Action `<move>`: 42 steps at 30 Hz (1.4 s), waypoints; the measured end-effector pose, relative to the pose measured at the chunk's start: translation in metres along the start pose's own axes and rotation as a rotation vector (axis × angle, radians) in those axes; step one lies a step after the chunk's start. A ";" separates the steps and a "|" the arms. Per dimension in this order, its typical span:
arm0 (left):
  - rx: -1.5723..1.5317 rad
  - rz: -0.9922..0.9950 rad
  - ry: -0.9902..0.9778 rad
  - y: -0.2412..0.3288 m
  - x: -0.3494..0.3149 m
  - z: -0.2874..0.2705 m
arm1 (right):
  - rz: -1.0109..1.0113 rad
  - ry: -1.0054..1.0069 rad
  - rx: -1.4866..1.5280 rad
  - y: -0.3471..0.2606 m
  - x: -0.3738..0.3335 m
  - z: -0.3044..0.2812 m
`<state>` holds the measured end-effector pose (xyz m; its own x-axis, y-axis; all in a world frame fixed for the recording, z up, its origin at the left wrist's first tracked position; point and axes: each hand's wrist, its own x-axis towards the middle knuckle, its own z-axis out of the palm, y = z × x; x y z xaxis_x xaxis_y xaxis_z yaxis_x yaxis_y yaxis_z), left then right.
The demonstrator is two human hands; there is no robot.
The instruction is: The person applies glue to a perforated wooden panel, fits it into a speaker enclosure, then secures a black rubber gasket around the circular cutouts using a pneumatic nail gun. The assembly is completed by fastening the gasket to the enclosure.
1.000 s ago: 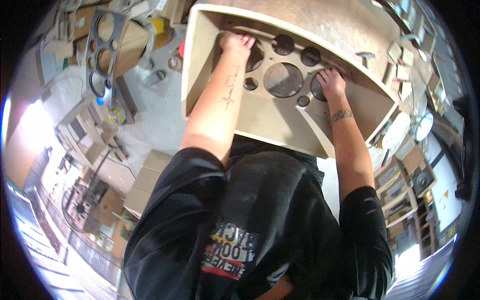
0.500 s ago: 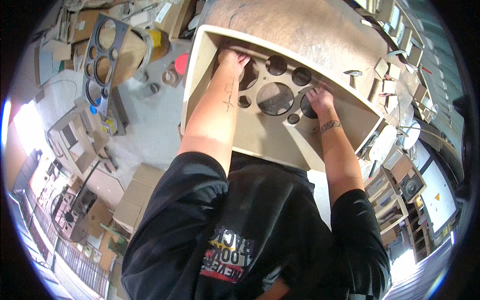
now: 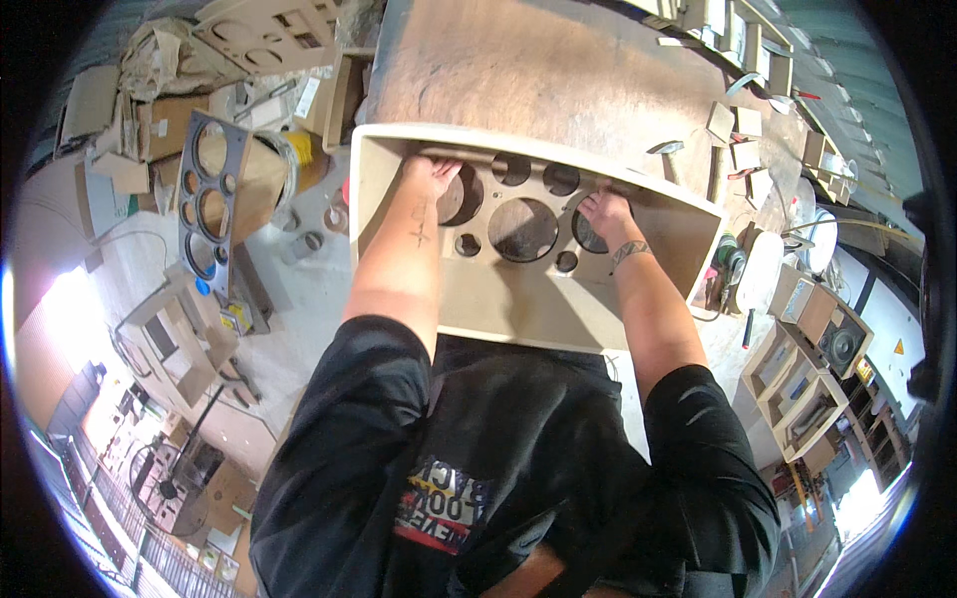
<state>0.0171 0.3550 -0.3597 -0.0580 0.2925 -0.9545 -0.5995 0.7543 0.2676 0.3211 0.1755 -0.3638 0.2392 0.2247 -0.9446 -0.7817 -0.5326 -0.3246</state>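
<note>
A large bare-wood speaker cabinet (image 3: 498, 307), like a shallow open-topped box, lies across the near edge of the workbench in front of me. Round cut-outs of several sizes pierce its bottom panel. My left hand (image 3: 433, 174) reaches inside at the far left, its fingers closed over the panel at the rim of a large hole; the fingertips are partly in shadow. On the right, my right hand (image 3: 606, 211) curls its fingers over the rim of another large hole. Thumbs and undersides of both grips are hidden.
The brown workbench (image 3: 498, 70) stretches away beyond the cabinet. A hammer (image 3: 666, 148) and small wood blocks (image 3: 746, 154) lie on it at right. A dark panel with round holes (image 3: 206, 199) stands at left; a speaker box (image 3: 842, 339) is at lower right.
The cabinet has turned slightly on the bench, its left end coming nearer to me. Both hands have moved with it and stay at the same holes. My view has tilted too.
</note>
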 end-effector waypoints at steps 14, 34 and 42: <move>0.652 0.101 -0.210 -0.006 -0.045 -0.025 | -0.158 -0.168 -0.419 0.021 -0.019 -0.016; 3.086 0.514 -0.524 -0.002 -0.070 -0.075 | -0.343 -0.227 -2.353 0.025 -0.091 -0.058; 3.056 0.490 -0.495 -0.004 -0.081 -0.073 | -0.291 -0.232 -2.324 0.030 -0.078 -0.061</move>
<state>-0.0340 0.2857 -0.2926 0.3759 0.2119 -0.9021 0.5539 -0.8318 0.0354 0.3141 0.0919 -0.3033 0.0073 0.4004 -0.9163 0.9903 -0.1299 -0.0489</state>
